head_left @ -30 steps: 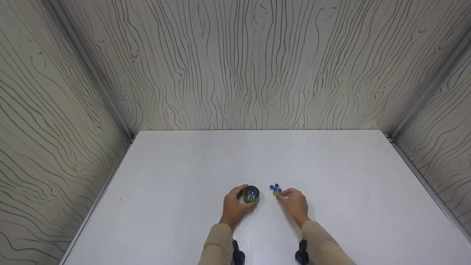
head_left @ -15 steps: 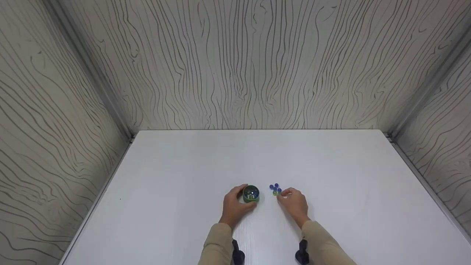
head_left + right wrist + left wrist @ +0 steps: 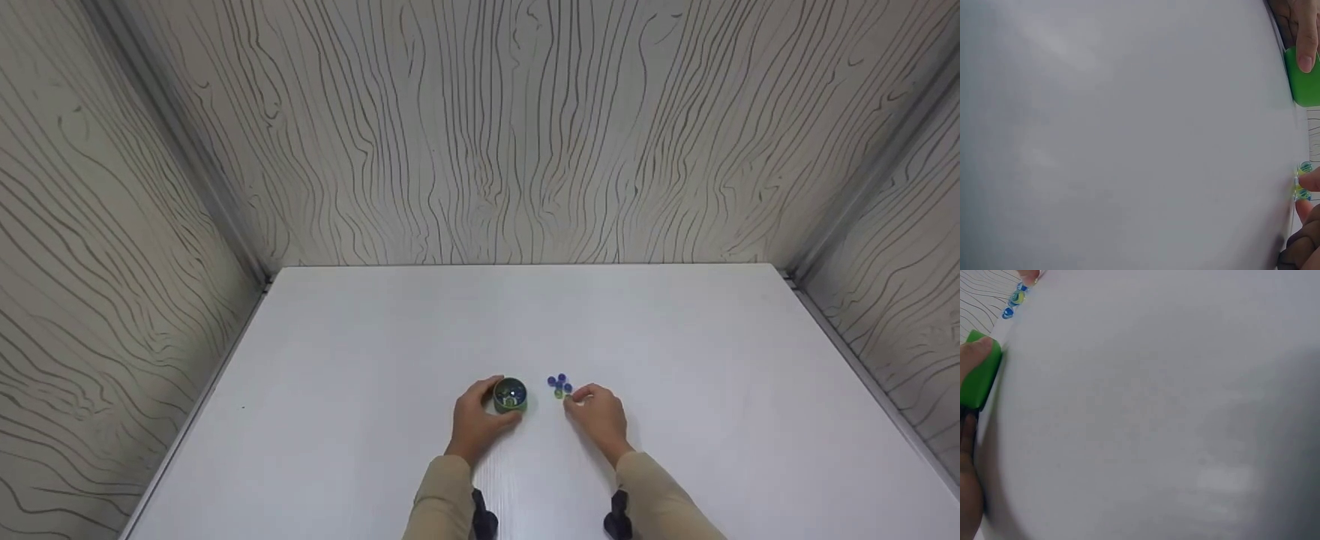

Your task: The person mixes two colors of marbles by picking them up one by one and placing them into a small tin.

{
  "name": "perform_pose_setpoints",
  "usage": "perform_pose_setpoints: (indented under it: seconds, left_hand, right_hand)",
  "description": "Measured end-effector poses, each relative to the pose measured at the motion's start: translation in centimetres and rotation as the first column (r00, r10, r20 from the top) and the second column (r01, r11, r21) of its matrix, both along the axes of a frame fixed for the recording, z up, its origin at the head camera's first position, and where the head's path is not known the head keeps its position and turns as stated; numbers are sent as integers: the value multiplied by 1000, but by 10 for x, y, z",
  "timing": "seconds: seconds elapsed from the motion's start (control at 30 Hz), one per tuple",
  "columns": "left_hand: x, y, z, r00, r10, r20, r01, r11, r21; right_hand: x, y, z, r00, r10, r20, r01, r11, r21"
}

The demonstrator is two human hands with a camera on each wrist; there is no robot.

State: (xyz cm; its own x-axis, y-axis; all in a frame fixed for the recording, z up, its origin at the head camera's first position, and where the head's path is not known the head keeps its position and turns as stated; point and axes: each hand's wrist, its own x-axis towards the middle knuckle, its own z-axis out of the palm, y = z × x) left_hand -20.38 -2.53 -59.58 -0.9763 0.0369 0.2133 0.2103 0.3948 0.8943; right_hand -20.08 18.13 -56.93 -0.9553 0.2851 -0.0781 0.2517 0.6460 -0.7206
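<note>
My left hand [image 3: 478, 421] grips a small round green cup [image 3: 510, 406] standing on the white table, fingers and thumb curled round its sides. Its inside looks dark, with bright glints. In the left wrist view the cup's green wall [image 3: 981, 377] shows under the thumb. To the right of the cup, a small cluster of blue glass marbles [image 3: 562, 378] lies together with a yellow-green marble [image 3: 559, 394]. My right hand [image 3: 600, 418] is at the cluster's near edge. Its thumb and forefinger pinch a greenish marble [image 3: 1303, 195], seen between the fingertips in the right wrist view.
The white table [image 3: 375, 337] stretches out on both sides of the hands. Wood-grain patterned panels [image 3: 480, 135] stand behind it and at both sides, joined by grey corner strips. A tiny dark speck [image 3: 243, 407] shows on the table at the left.
My right fingertips have drawn very slightly away from the marble cluster. The left hand and the cup keep their place. The head view has shifted a little.
</note>
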Motion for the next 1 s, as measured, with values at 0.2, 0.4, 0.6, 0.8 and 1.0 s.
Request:
perform_pose_setpoints:
  seconds: [0.2,0.4,0.6,0.8,1.0]
  left_hand:
    - [-1,-2,-1,1000,-13,-1,13,1000,-5]
    - [-1,-4,-1,1000,-30,-6,30,1000,-3]
    - [0,-4,-1,1000,-26,-1,26,999,-18]
    - [0,-2,-1,1000,-20,15,20,1000,10]
    - [0,-2,-1,1000,-22,6,22,1000,-2]
  right_hand:
    - [3,-1,1,999,21,-31,-20,1000,11]
    - [5,1,2,997,46,-65,-46,999,6]
    - [4,0,3,999,37,-22,-37,999,-10]
    - [3,0,1,999,26,-19,-26,1000,-1]
    - [3,0,2,999,36,-14,-36,999,2]
